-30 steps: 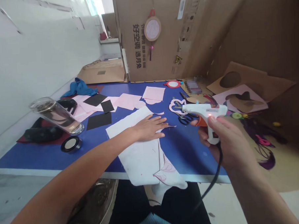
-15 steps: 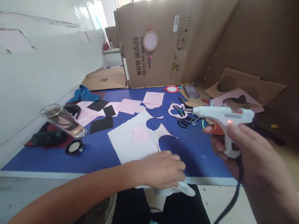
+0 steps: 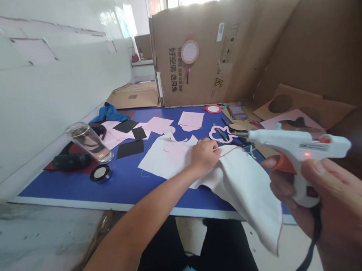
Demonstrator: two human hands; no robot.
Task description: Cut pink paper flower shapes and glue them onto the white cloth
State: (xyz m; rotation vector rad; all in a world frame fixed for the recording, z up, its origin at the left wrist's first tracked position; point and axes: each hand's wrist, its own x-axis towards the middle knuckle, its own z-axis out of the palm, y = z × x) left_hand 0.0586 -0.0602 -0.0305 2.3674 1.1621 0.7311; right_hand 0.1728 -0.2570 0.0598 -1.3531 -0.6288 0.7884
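Observation:
My left hand (image 3: 205,155) is closed on a white cloth (image 3: 246,184), gripping it over the table. Part of the cloth lies flat to the left of the hand; the rest drapes to the right and hangs past the table's front edge. In my right hand (image 3: 327,193) is a white hot glue gun (image 3: 298,144) with an orange trigger and a lit red light. Its metal nozzle points left, above the table, near a pink flower-shaped paper outline (image 3: 212,135). A dark cord runs down from the gun's handle.
A glass bottle of liquid (image 3: 89,142) leans at the left, with a round black lid (image 3: 100,173) in front. Pink paper squares (image 3: 191,119) and black pieces (image 3: 130,149) lie on the blue tabletop (image 3: 81,191). Cardboard panels (image 3: 208,78) stand behind and to the right.
My left hand has moved up and away from the table's front edge, pulling the cloth so that it now spreads to the right. The glue gun has shifted right in view.

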